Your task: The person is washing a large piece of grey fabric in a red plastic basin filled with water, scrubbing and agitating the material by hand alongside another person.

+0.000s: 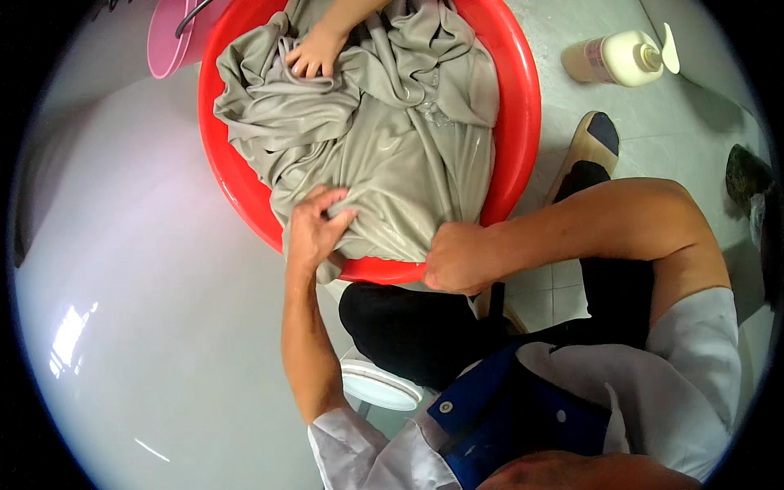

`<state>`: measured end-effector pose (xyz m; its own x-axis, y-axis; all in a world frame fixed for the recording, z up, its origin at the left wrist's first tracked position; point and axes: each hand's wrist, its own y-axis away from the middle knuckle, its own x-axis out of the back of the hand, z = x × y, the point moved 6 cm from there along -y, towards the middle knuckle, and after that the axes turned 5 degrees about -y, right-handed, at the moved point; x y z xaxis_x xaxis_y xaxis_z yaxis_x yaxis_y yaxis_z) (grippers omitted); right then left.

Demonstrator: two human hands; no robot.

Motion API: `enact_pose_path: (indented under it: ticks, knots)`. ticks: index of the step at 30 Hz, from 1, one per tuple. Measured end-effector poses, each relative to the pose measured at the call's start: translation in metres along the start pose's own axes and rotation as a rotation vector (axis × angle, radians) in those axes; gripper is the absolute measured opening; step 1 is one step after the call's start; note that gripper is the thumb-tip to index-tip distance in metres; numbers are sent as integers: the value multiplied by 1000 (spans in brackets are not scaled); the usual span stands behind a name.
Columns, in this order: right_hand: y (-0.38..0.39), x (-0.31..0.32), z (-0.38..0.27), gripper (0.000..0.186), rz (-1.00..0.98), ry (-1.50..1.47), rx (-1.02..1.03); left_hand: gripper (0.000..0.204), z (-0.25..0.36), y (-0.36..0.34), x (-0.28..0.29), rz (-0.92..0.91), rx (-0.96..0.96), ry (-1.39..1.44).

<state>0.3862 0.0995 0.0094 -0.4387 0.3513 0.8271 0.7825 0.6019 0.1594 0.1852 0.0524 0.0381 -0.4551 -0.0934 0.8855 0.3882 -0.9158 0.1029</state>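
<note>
The left hand (pixel 314 229) pinches a fold of the wet grey cloth (pixel 392 139) at the near rim of the red basin (pixel 523 106). The right hand (pixel 457 257), just beside it, is clenched on the cloth's hem over the rim. The cloth lies bunched and glossy, filling the round plastic basin. Beyond the grip, another person's hand (pixel 314 51) presses flat on the folds. A pink bucket (pixel 167 41) touches the far rim; a cream bottle (pixel 616 57) lies well apart on the tiles.

A pink bucket (pixel 167 41) stands upper left, and a capped cream bottle (pixel 616 59) lies upper right.
</note>
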Motion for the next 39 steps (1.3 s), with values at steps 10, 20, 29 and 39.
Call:
enact_pose_path:
  ticks: [10, 20, 29, 39]
  knots:
    - [17, 47, 15, 8, 411, -390, 173, 19, -60, 131, 76, 214, 92, 371]
    - [12, 34, 152, 29, 754, -65, -571, 14, -36, 159, 29, -2, 61, 400]
    - [15, 65, 207, 37, 938, -471, -747, 24, 83, 153, -24, -315, -445, 244]
    - [2, 57, 172, 34, 568, -33, -615, 22, 89, 165, 1, -371, -383, 273]
